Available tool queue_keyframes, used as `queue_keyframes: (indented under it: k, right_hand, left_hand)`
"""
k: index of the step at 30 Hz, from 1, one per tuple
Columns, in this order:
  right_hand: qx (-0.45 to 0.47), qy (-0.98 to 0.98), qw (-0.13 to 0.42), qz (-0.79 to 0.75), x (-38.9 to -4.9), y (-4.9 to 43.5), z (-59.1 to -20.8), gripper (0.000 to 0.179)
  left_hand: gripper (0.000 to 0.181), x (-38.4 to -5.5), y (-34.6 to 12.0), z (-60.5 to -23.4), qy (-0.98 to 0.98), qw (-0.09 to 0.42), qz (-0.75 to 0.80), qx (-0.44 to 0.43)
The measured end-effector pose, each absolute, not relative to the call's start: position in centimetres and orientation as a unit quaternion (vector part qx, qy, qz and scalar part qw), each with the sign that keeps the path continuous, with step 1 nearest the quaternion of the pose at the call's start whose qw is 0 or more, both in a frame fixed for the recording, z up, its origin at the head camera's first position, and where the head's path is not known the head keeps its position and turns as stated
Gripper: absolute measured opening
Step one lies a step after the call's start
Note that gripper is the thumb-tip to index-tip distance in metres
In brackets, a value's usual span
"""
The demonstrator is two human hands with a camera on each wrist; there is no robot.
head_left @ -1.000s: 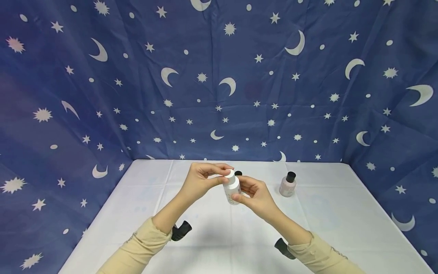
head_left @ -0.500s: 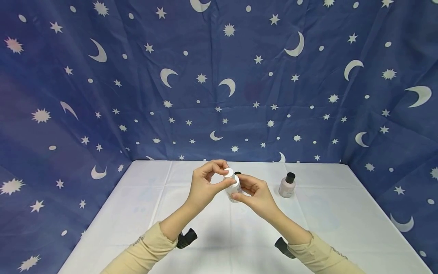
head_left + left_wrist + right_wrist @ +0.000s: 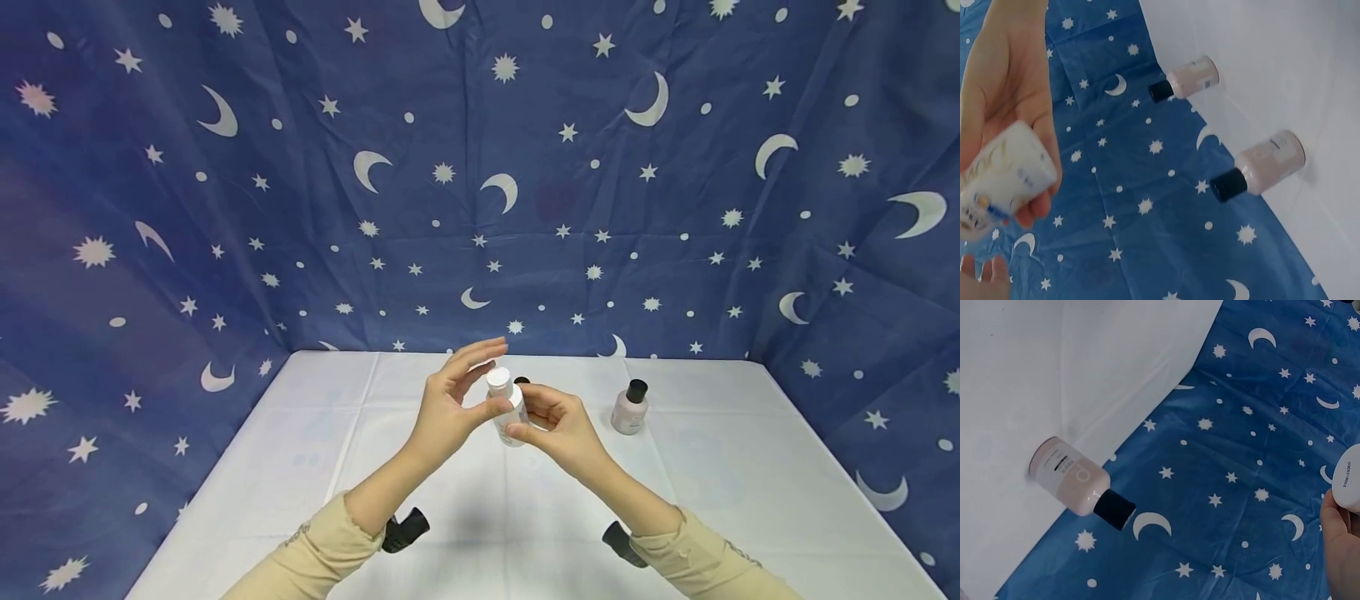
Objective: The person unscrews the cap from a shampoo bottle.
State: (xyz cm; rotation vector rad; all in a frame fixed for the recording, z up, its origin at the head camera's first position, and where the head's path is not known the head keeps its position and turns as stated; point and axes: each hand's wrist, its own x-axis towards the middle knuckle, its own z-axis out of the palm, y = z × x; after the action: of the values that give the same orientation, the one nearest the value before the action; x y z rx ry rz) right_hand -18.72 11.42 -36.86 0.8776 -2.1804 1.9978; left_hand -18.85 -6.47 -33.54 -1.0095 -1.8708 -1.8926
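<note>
My right hand (image 3: 566,429) grips a small white bottle (image 3: 513,414) around its body, tilted above the table. The bottle has a round white cap (image 3: 498,377). My left hand (image 3: 446,408) is at the left of the cap, its fingers stretched out past it and the thumb right at the bottle's shoulder. In the left wrist view the bottle (image 3: 1010,172) shows gold and blue print, with left fingertips (image 3: 999,272) below it. The right wrist view catches the bottle's printed base (image 3: 1350,478) at the edge.
A pink bottle with a black cap (image 3: 628,412) stands on the white-covered table (image 3: 712,467) to the right. Behind the hands another black cap (image 3: 522,380) peeks out; the left wrist view shows both pink bottles. A blue cloth with moons and stars (image 3: 480,208) surrounds the table.
My left fingers have gone from pinching the white cap to being spread out and lifted off it, leaving it exposed. The right hand keeps its hold on the bottle in about the same place.
</note>
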Motion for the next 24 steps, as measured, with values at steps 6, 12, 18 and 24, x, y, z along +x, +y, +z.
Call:
queue_keyframes:
  k: [6,12,18,24]
  right_hand:
    - [0.277,-0.705,0.009,0.653,-18.6,11.6,-37.0,0.049]
    - [0.281,-0.705,0.001,0.651,-18.5,12.0,-37.1,0.048]
    - [0.297,-0.701,-0.002,0.648,-18.4,12.1,-37.1,0.05]
    - [0.294,-0.709,0.006,0.641,-18.1,12.3,-37.2,0.051]
  left_hand:
    - [0.059,-19.2,-8.0,-32.7,-0.691,0.033,-0.608,-0.389]
    - [0.042,-19.8,-9.2,-32.1,-0.7,-0.044,-0.573,-0.425]
    - [0.041,-20.1,-9.0,-32.2,-0.681,-0.052,-0.581,-0.442]
    - [0.048,-20.0,-8.5,-32.5,-0.653,-0.07,-0.633,-0.41]
